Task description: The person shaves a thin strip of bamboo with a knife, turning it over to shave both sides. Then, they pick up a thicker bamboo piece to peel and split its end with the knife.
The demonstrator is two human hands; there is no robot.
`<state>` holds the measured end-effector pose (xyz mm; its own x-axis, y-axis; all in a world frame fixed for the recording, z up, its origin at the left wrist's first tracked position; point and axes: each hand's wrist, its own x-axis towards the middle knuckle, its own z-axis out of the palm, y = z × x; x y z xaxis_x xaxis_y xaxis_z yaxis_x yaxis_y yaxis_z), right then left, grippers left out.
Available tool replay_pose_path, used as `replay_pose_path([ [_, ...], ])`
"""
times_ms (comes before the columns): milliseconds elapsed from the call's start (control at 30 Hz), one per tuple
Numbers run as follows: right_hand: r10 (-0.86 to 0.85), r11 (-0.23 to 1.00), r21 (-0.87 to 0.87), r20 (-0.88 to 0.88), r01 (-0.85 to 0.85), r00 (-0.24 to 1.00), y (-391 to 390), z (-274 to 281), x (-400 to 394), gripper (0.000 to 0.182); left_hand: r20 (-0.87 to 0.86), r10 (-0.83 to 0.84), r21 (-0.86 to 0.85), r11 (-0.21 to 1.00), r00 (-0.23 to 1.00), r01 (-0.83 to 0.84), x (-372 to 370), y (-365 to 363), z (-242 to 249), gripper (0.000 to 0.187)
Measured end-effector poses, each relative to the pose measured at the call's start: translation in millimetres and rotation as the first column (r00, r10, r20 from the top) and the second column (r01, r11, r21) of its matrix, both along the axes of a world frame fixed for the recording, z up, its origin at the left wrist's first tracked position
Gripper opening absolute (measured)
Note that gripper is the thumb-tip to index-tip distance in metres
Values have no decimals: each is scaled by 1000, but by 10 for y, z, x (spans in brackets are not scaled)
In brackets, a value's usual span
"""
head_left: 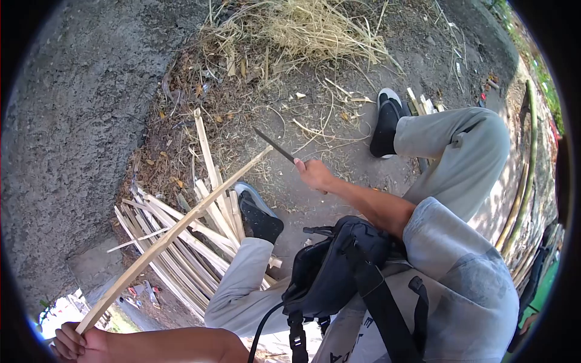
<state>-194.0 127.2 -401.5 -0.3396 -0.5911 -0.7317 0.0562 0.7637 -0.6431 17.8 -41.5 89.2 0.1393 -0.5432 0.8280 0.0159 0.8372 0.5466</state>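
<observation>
My left hand (80, 342), low at the left edge, is wrapped round one end of a long pale bamboo strip (172, 233). The strip slants up to the right across the view, its far end close to the knife blade. In my right hand (315, 175), near the middle, a knife (275, 145) with a dark narrow blade is gripped by its handle, which the fingers mostly hide. The blade points up and left, just above the strip's tip. Beneath the strip, a pile of split bamboo strips (175, 266) lies on the ground beside my left foot (259, 215).
Dry shavings (315, 27) are heaped at the top, with loose curls over the dirt. A rough grey concrete slab (78, 109) rises at left. My right foot (387, 124) stands by more short strips. Long poles (523, 163) lie at right. A black bag (339, 266) hangs at my waist.
</observation>
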Motion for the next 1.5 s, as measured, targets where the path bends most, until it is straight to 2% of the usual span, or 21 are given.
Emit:
replay_pose_path([
  [33,-62,997,-47,10,63,998,-37,45,-53,69,-35,-6,29,1000,999,7,118,-68,38,32],
  [67,-125,987,-94,22,127,992,-63,98,-92,70,-28,-248,90,964,968,250,314,-119,113,32],
  [133,-218,965,-159,-31,211,975,-105,226,-225,68,-43,-680,207,711,732,672,590,-131,236,33],
  [167,-246,958,-176,-99,226,964,-104,294,-307,66,65,-701,198,707,710,679,635,-85,313,35],
  [267,-366,919,-228,-192,321,911,-59,362,-584,56,-159,-509,37,853,846,520,779,158,487,40],
  [300,-411,900,-248,-202,359,889,-57,373,-680,53,-159,-538,28,836,828,549,960,161,528,41],
  [367,-583,788,-269,-33,554,812,-92,405,-828,44,-158,-597,10,796,787,605,1260,132,553,42],
  [500,-779,468,-220,354,856,517,-31,789,-1148,19,-230,-795,-37,584,562,811,1162,198,238,44],
  [567,-766,342,-229,494,911,411,14,797,-1343,11,-189,-891,-107,436,413,893,1166,133,49,41],
  [600,-777,312,-242,491,919,393,46,864,-1455,11,-62,-869,-29,493,490,870,1548,-65,-56,35],
  [667,-796,256,-268,487,929,360,91,1064,-1697,13,-90,-917,-145,397,388,906,1344,-188,-328,27],
  [733,-748,144,-266,602,953,281,143,1119,-2022,16,-307,-913,-231,345,269,909,1300,-310,-651,27],
  [767,-719,86,-254,653,963,236,190,1198,-2185,16,-409,-892,-277,321,191,906,1264,-377,-818,31],
  [867,-586,-67,-269,790,961,181,382,1409,-2673,16,-825,-502,-44,514,259,857,1143,-537,-1263,19],
  [933,-522,-182,-273,841,945,143,538,1689,-2913,17,-790,-103,438,595,604,674,878,-532,-1582,25],
  [1067,-540,-294,-407,817,865,201,887,2383,-3151,11,-577,356,807,108,735,581,915,-849,-2720,34],
  [1133,-565,-299,-509,776,807,280,1010,2644,-3213,13,-379,281,890,-150,882,431,481,-516,-2876,40],
  [1200,-574,-285,-574,743,768,343,1099,2828,-3335,13,-346,86,845,-405,934,350,367,-455,-3183,48],
  [1300,-599,-219,-641,683,735,418,1123,3078,-3440,8,-161,34,838,-524,986,155,11,-342,-3438,59],
  [1400,-574,-192,-675,666,712,476,992,3505,-3243,14,72,-407,897,-373,911,-237,-521,57,-2957,71],
  [1500,-542,-151,-708,643,690,541,742,3786,-3110,20,69,-606,983,-96,792,-159,-918,157,-2580,76],
])
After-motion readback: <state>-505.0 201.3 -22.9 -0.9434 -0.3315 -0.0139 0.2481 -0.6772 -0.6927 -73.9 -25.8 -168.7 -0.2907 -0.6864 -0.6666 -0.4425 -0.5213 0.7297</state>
